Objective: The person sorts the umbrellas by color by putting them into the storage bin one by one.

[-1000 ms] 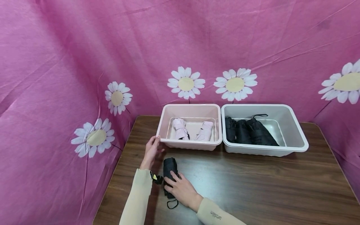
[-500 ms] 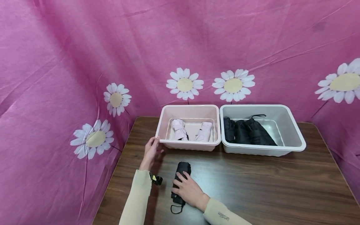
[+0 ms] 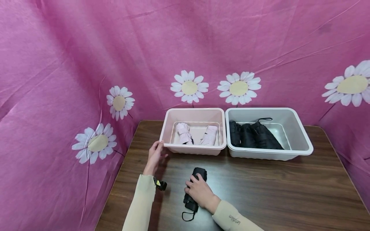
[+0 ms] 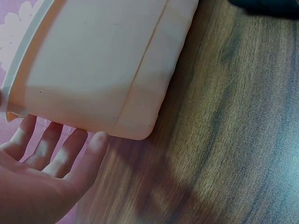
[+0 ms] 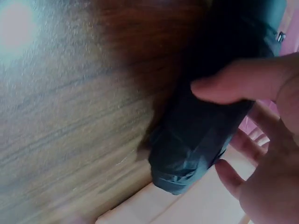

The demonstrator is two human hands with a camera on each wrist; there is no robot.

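Note:
A black folded umbrella (image 3: 200, 172) with a loop strap lies at a slant near the front of the table. My right hand (image 3: 202, 194) grips it around the middle. The right wrist view shows the thumb laid across the dark umbrella (image 5: 187, 135), fingers on its other side. At the near left corner of the pink bin (image 3: 193, 147), my left hand (image 3: 154, 157) holds the rim. Its fingers meet the outer wall of that bin (image 4: 98, 65) in the left wrist view, where most of the thumb is out of frame. Inside are two pale pink folded umbrellas (image 3: 184, 132).
Against the pink bin's right side stands a grey-white bin (image 3: 268, 154) with several black folded umbrellas (image 3: 248, 136) in its left part. Both bins sit at the back of the wooden table (image 3: 266, 192), before a pink flowered cloth (image 3: 162, 48).
My right hand has slid the black umbrella to the right and slightly toward me, and it now slants more. My left hand has kept its place at the pink bin's corner.

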